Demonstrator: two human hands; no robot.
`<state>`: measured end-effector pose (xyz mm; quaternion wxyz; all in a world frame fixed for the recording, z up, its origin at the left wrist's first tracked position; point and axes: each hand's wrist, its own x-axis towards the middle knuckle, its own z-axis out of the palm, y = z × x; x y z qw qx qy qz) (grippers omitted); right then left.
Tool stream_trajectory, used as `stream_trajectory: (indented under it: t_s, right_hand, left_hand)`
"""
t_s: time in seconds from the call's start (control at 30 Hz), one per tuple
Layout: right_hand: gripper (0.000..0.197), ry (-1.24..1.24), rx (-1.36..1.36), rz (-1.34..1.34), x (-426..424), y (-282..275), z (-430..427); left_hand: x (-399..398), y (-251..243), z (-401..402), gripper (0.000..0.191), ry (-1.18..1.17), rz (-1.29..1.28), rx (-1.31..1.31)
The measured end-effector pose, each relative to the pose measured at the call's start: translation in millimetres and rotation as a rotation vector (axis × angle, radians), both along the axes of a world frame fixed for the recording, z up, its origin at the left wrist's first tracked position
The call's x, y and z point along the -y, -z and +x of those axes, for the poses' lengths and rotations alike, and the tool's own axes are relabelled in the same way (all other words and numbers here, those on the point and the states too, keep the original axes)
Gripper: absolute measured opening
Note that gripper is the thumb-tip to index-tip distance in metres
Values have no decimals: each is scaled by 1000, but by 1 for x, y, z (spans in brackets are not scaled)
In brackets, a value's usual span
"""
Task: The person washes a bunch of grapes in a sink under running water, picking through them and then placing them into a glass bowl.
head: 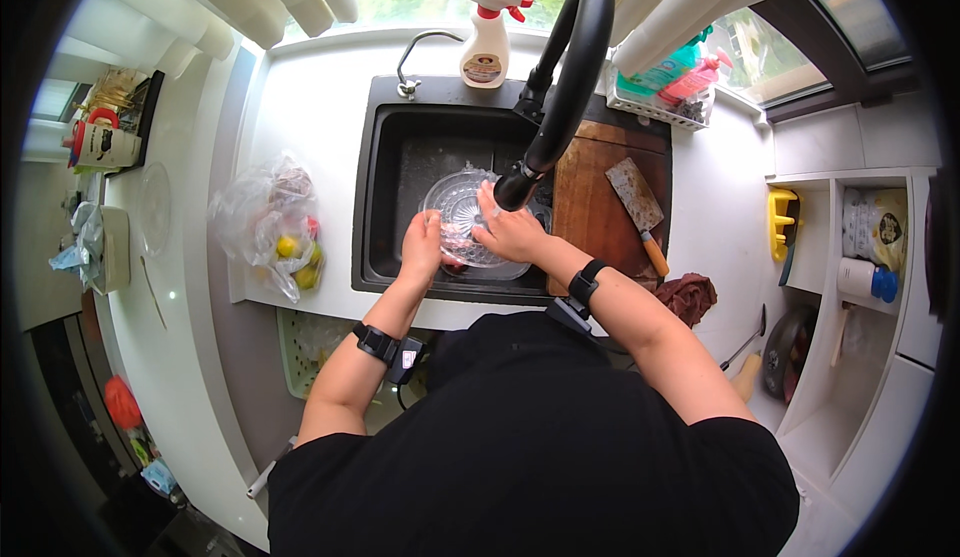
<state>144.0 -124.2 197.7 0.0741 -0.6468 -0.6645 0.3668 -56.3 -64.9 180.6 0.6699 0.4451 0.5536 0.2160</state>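
Note:
A clear patterned glass dish (459, 208) is held tilted inside the black sink (420, 144). My left hand (422, 245) grips its left rim. Spread fingers of my right hand (510, 228) lie against the dish's inner face, with the palm over its right edge. Below it, part of another clear container (499, 270) shows, and something reddish is partly hidden there. The black faucet head (517, 188) hangs just above my right hand; whether water runs from it I cannot tell.
Right of the basin lies a wooden cutting board (589, 212) with a cleaver (636, 197) on it. A brown cloth (688, 298) is beside the board. A white spray bottle (486, 46) stands behind the sink. On the left counter sits a plastic bag of fruit (274, 219).

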Motion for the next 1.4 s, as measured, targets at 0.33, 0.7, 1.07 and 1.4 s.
stream_trajectory:
  t_s: [0.33,0.7,1.07,1.4]
  right_hand:
    - [63,-43,-125,363,-2,33,-14]
    - [48,-423,-345,112,25,-10,22]
    - [67,-161,88,80,18,16,17]
    - [64,-308,-385,119,2,14,-26]
  left_hand:
    - [1,18,15,30,12,67,9]
    - [-28,61,-18,28,33,263,-220]
    - [-10,34,-9,25,-19,-28,-102]
    - [4,95,-9,24,-124,243,-261]
